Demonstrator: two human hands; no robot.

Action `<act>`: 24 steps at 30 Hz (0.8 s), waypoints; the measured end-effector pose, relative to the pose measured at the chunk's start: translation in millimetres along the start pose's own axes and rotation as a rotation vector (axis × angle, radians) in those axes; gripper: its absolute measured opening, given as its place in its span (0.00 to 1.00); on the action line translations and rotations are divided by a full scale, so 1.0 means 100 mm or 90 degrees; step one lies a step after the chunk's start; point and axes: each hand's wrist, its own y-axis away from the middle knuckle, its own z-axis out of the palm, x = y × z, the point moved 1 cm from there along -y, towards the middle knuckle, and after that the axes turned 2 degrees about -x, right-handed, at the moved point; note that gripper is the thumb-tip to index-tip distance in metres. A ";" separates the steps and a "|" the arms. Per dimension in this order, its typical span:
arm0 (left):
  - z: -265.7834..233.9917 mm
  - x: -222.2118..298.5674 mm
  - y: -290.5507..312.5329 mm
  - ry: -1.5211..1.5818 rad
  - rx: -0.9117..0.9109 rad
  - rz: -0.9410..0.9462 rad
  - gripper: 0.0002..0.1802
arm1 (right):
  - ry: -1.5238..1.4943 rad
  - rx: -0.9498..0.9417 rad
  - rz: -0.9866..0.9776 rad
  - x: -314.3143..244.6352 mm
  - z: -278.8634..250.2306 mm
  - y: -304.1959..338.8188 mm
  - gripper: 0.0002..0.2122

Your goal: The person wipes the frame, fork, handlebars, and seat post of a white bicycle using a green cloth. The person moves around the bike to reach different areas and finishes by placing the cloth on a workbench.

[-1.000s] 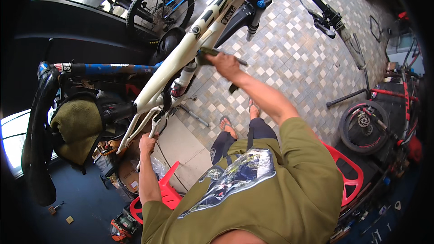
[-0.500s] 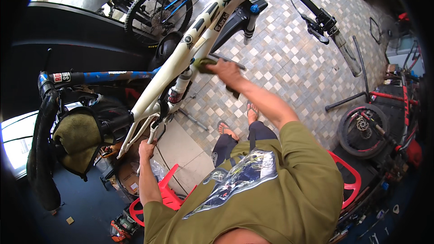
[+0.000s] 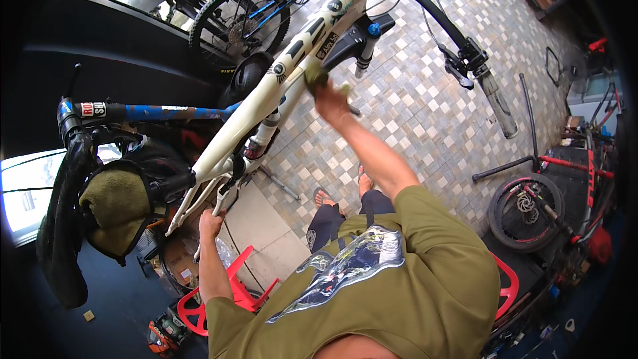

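Note:
A cream mountain bike frame [image 3: 247, 114] slants across the head view, its handlebar end at the top and its rear end at the lower left. My right hand [image 3: 332, 105] is closed round a bunched olive-green cloth [image 3: 316, 78], which rests against the frame's lower tube. Motion smears the cloth and fingers a little. Lower left, my left hand [image 3: 211, 223] wraps round a thin cream rear tube [image 3: 224, 194] of the frame. Below the main tube sits a rear shock [image 3: 259, 138]. Another green cloth [image 3: 114, 201] drapes over the dark clamp area beside the frame's rear.
A blue stand arm [image 3: 166, 112] runs in from the left. The black handlebar [image 3: 432, 8] reaches out at the upper right. Other bicycles [image 3: 242, 23] stand at the back. A loose wheel [image 3: 525, 211] lies at the right, and a red stool-like piece [image 3: 242, 286] is by my left arm.
My right hand has moved the cloth up along the frame's lower tube, toward the handlebar end. My left hand keeps its grip on the rear tube. The view has shifted slightly.

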 end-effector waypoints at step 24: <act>0.18 -0.08 0.12 0.022 0.004 -0.035 0.28 | -0.112 -0.045 -0.158 0.14 -0.76 -0.11 0.19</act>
